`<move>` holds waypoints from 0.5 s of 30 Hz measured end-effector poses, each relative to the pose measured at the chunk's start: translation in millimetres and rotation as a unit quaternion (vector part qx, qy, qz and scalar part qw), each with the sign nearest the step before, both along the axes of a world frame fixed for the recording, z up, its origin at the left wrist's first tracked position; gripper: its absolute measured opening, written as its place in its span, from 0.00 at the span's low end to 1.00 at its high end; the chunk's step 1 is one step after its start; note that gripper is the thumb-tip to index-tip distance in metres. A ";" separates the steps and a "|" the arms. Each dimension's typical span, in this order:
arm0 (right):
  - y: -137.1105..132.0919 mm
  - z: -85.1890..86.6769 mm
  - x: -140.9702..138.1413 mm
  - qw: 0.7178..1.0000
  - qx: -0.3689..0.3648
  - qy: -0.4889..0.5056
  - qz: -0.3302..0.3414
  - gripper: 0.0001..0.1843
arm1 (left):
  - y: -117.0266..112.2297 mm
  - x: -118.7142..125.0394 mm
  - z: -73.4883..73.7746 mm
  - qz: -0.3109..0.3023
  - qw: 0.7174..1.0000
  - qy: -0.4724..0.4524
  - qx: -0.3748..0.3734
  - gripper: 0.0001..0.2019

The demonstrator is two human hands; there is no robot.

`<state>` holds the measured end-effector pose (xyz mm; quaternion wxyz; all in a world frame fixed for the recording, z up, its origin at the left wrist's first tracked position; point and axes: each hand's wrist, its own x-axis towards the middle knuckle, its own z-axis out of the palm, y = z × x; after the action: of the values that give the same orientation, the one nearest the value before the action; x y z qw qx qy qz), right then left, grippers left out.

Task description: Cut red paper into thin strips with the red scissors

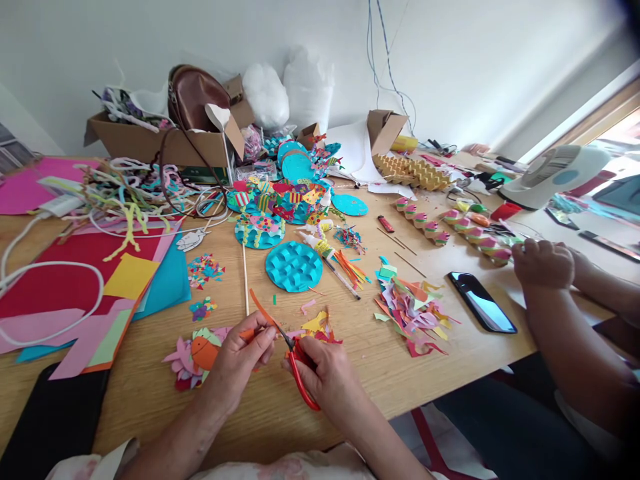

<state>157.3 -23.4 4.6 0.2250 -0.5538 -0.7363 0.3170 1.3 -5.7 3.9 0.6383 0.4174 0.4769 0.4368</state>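
My left hand pinches an orange paper strip whose free end sticks up and to the left. In my right hand is a pair of red-handled scissors, its dark blades at the strip close to my left fingertips. How far the blades are apart is hard to make out. Under and beside my left hand lie an orange paper fish and pink paper cutouts. Yellow and red scraps lie just behind the scissors. Farther back is a round blue paper piece with raised wavy strips.
Colored paper sheets and a black phone-like slab lie left. To the right are a scrap pile, a smartphone and another person's hands. A cardboard box and a hot-glue-like white device stand behind.
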 end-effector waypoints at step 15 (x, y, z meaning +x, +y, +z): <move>2.1 14.6 -0.8 0.998 -0.038 0.036 0.021 0.11 | -0.3 0.0 -0.4 -0.034 0.999 0.003 0.002 0.08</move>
<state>156.5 -21.4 19.2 0.2238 -0.5346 -0.7264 0.3694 1.3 -6.0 3.5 0.6506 0.4360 0.4630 0.4150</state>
